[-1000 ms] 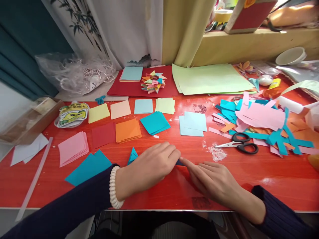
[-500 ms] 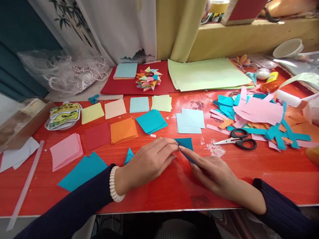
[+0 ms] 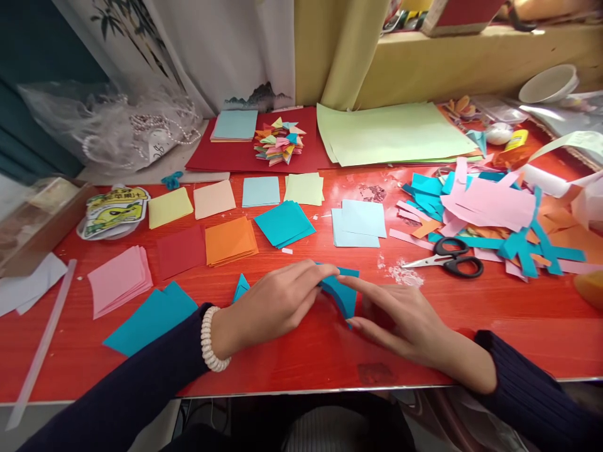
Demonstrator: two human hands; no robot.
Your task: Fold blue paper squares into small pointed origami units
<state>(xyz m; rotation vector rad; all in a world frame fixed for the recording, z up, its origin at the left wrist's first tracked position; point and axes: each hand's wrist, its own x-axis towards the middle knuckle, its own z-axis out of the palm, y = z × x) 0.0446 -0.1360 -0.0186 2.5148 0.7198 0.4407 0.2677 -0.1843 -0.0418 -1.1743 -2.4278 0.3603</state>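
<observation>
A blue paper piece (image 3: 343, 292) lies partly folded between my hands over the red table (image 3: 282, 370), its near edge curving up. My left hand (image 3: 277, 298) has its fingers together, gripping the paper's upper left part. The fingers of my right hand (image 3: 405, 320) are spread; its index fingertip touches the paper's top near my left fingertips, and the thumb touches the lower corner. Just left of my left hand stands a small folded blue piece (image 3: 240, 287), partly hidden. Two blue sheets (image 3: 151, 320) lie beside my left forearm.
Behind my hands are stacks of orange (image 3: 230, 242), blue (image 3: 285, 224) and light blue paper (image 3: 360, 224). Black scissors (image 3: 452, 257) lie right, before paper scraps (image 3: 490, 207). A folded paper ornament (image 3: 279, 143) sits on a red sheet (image 3: 211, 154).
My right thumb has moved away from the index finger, down to the paper's lower corner. The blue paper has opened into a curve. The view has shifted slightly.
</observation>
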